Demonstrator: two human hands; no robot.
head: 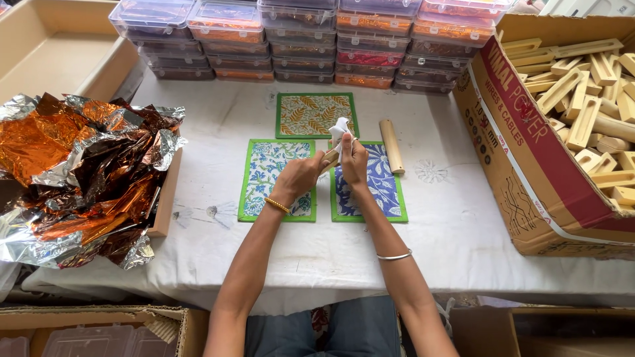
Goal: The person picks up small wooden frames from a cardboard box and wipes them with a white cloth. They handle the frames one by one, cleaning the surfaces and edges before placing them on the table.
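My left hand (299, 174) and my right hand (354, 158) meet over the middle of the white cloth. Together they hold a small wooden piece (331, 156) with a white bit of cloth or paper (340, 128) at its top end. Below them lie three green-edged printed cards: one with blue flowers on white (268, 168), one blue with white leaves (383, 188), one with orange leaves (311, 114) farther back. A wooden stick (391, 146) lies just right of my right hand.
Crumpled orange and silver foil (79, 178) is heaped at the left. Stacked clear plastic boxes (304, 39) line the back. A big cardboard box (529, 165) at the right holds several wooden pieces (589, 92). More cardboard boxes (92, 327) sit at the near edge.
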